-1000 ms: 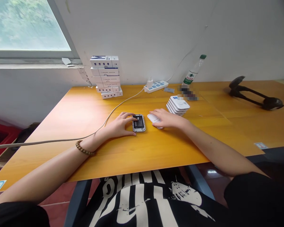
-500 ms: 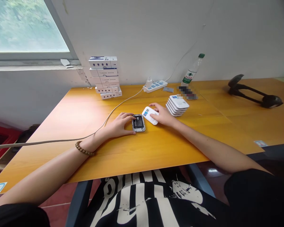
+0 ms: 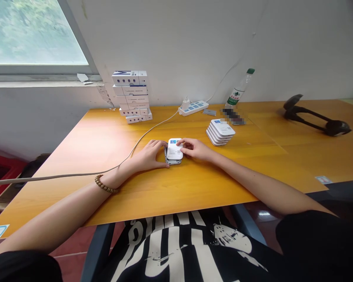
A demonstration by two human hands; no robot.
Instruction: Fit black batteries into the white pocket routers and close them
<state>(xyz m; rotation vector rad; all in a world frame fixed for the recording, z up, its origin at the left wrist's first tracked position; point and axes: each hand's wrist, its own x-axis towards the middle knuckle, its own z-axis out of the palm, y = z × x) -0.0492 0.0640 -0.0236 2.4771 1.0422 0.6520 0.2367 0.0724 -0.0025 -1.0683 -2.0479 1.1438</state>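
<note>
A small grey device lies flat on the orange table, its top now hidden under a white cover with a blue sticker. My left hand grips the device's left side, thumb at its near corner and fingers along the far edge. My right hand pinches the white cover at its right edge and holds it over the device. A wooden bead bracelet sits on my left wrist.
A stack of white covers sits right of my hands. Stacked white and blue boxes stand at the back by the wall. A power strip, its white cable, a water bottle and a black stand are also on the table.
My right hand slid the white cover left from the table and set it over the open device, hiding the black battery. My left hand stayed on the device.
</note>
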